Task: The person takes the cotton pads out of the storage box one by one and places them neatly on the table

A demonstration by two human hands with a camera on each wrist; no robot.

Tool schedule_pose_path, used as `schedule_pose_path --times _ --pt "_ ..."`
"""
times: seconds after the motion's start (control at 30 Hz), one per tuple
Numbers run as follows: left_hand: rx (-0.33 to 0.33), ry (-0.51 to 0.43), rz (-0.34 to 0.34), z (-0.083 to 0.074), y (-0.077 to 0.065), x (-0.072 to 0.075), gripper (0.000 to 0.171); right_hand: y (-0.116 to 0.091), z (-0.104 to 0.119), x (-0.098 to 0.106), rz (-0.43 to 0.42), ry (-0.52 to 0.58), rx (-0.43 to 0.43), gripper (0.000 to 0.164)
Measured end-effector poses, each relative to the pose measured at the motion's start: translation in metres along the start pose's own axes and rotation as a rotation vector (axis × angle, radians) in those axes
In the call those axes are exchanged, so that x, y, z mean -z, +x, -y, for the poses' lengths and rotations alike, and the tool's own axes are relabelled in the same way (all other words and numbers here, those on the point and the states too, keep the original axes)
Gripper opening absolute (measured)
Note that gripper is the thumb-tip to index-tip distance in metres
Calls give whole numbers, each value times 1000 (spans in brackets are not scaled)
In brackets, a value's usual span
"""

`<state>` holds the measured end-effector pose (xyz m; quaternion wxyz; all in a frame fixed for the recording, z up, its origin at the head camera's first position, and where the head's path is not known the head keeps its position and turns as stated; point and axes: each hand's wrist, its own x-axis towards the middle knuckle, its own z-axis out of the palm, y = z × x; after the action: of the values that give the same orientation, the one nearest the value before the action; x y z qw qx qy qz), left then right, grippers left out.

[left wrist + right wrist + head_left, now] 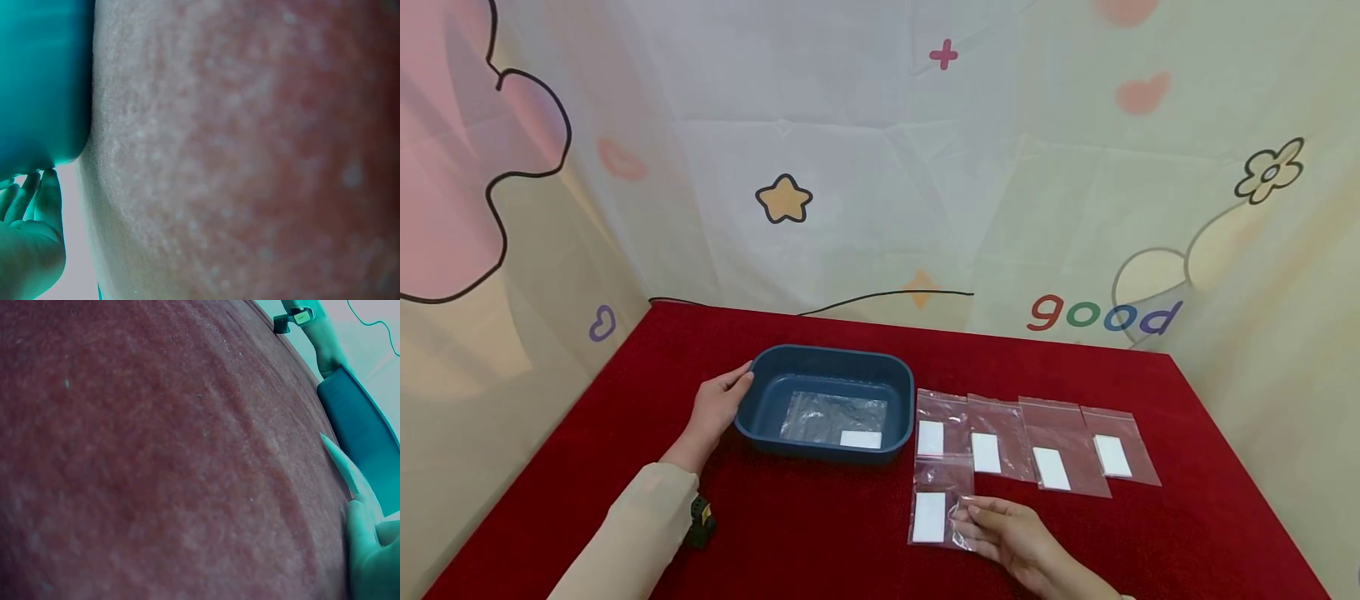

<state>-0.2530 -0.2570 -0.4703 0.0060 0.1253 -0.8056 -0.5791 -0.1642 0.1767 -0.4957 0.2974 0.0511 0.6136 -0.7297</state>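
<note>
At the left end of a dark blue plastic basin (823,454), my left hand (718,406) holds the rim with its thumb and fingers. The left wrist view shows that hand's fingers (47,197) against the basin's outer wall (40,81). Inside the basin lies a clear zip bag (823,417) with a white card in its corner. My right hand (1011,537) pinches the right edge of another clear zip bag (928,546), which has a white card (930,517) in it. This bag lies in front of the row of bags, its top overlapping the leftmost one.
Four similar zip bags, several with overlapping edges, form a row right of the basin: first bag (942,406), second bag (996,412), third bag (1052,421), fourth bag (1112,422). A red cloth (820,533) covers the table. A printed curtain (865,208) hangs behind.
</note>
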Motion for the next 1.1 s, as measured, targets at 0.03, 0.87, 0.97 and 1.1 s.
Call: schedule_pose_path --times 0.03,0.87,0.97,1.1 --pt "0 -4 1 0 0 0 49 0 0 0 -10 -20 -1 21" --pt "-9 -20 1 2 2 0 48 9 28 7 -38 -555 -34 35" --pt "-4 -14 -4 1 1 0 48 10 30 6 -47 -569 -44 35" --pt "4 -1 -7 0 0 0 49 11 33 5 -64 -611 -44 32"
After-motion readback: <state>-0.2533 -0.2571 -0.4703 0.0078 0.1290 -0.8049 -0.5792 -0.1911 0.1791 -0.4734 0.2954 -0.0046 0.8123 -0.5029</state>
